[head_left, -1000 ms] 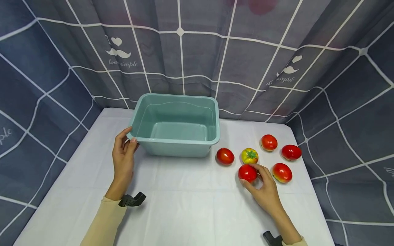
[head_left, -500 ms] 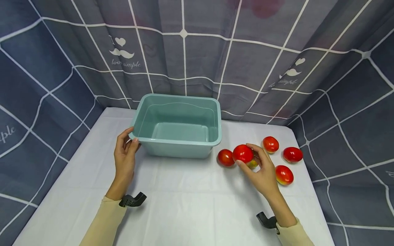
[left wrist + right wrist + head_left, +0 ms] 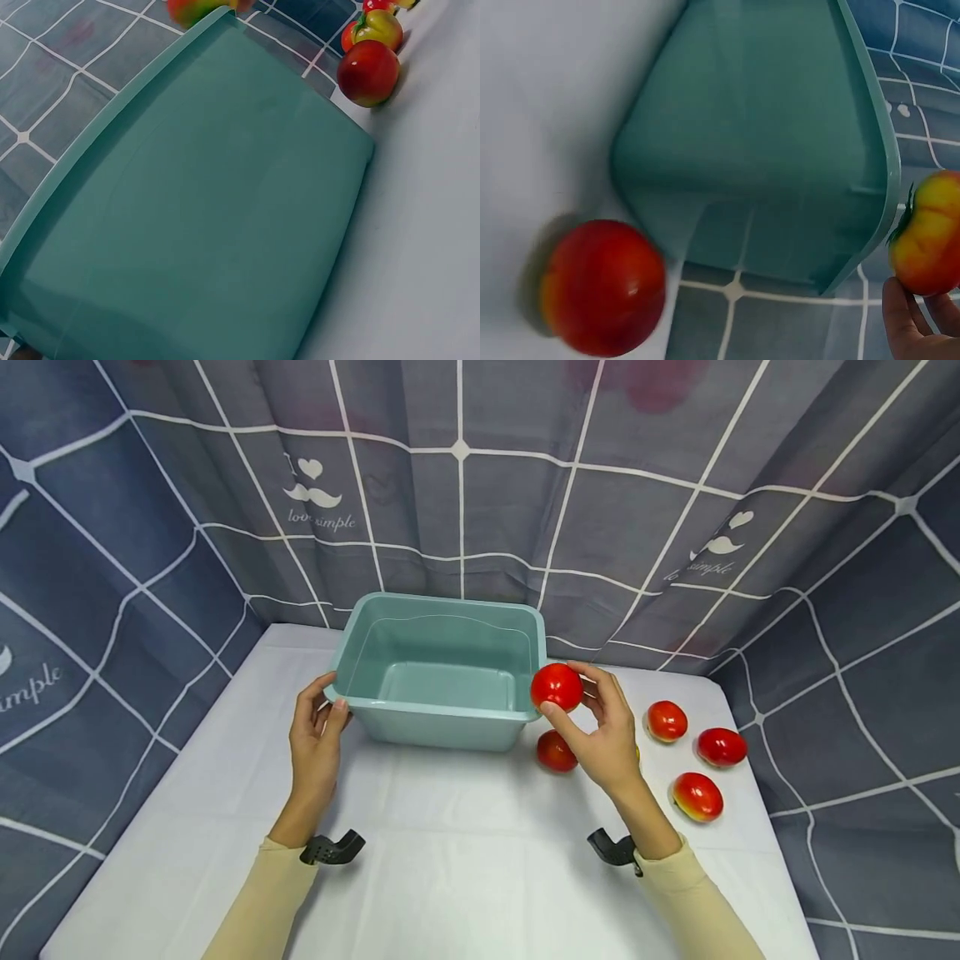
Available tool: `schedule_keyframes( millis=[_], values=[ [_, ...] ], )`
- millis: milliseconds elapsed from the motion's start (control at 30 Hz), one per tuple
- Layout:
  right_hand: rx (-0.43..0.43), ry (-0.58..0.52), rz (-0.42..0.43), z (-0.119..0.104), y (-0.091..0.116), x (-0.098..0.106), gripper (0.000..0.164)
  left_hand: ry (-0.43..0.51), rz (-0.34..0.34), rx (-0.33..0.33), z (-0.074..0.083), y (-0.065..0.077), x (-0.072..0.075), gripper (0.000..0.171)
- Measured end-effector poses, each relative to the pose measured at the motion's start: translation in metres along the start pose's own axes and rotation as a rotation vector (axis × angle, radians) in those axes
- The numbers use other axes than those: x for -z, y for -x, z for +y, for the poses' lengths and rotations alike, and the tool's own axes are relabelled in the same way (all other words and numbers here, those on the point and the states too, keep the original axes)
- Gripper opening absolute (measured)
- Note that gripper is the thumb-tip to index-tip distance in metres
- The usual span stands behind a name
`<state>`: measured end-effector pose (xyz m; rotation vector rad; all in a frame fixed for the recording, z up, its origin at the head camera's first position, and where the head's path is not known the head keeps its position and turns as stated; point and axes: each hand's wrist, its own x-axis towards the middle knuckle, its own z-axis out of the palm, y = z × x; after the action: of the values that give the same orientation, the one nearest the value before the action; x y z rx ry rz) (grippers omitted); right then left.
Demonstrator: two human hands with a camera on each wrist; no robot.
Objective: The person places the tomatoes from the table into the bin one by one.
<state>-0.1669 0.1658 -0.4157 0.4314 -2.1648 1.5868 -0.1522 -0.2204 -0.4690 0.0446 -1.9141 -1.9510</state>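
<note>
My right hand (image 3: 606,731) holds a red tomato (image 3: 557,687) between thumb and fingers, up beside the right rim of a teal plastic basin (image 3: 438,728). The right wrist view shows the held tomato's (image 3: 930,236) yellow-orange underside and green stem. With thumb and fingers, my left hand (image 3: 317,752) grips the basin's front left corner. Nothing lies inside the basin. Just below the held tomato, another red tomato (image 3: 556,752) sits on the table by the basin. A yellow tomato is mostly hidden behind my right hand.
Several red tomatoes rest at the table's right side: one farther back (image 3: 667,721), a tomato near the right edge (image 3: 722,747), and a tomato in front (image 3: 697,797). A white cloth (image 3: 450,877) covers the table. Grey checked curtains (image 3: 495,510) stand around it.
My right hand has picked the red tomato up off the table and carried it left and away from me to the basin's right rim. The left hand keeps its grip.
</note>
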Motion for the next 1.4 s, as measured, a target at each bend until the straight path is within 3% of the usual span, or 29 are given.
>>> schedule_keyframes(
  millis=[200,833,1133,1400],
  values=[
    [0.016,0.016,-0.072,-0.002,-0.025,-0.016,0.062,-0.007,0.006,0.001,0.0,0.001,0.001,0.047],
    [0.055,0.302,-0.429,0.002,-0.082,-0.055,0.061,-0.028,0.006,-0.009,0.001,0.0,0.003,0.048],
    [0.077,0.313,-0.435,0.003,-0.092,-0.064,0.062,-0.021,-0.002,-0.017,-0.001,-0.002,0.001,0.048],
    [0.105,0.214,-0.397,0.001,-0.092,-0.064,0.058,-0.016,-0.001,-0.021,-0.002,-0.002,0.001,0.048]
  ],
)
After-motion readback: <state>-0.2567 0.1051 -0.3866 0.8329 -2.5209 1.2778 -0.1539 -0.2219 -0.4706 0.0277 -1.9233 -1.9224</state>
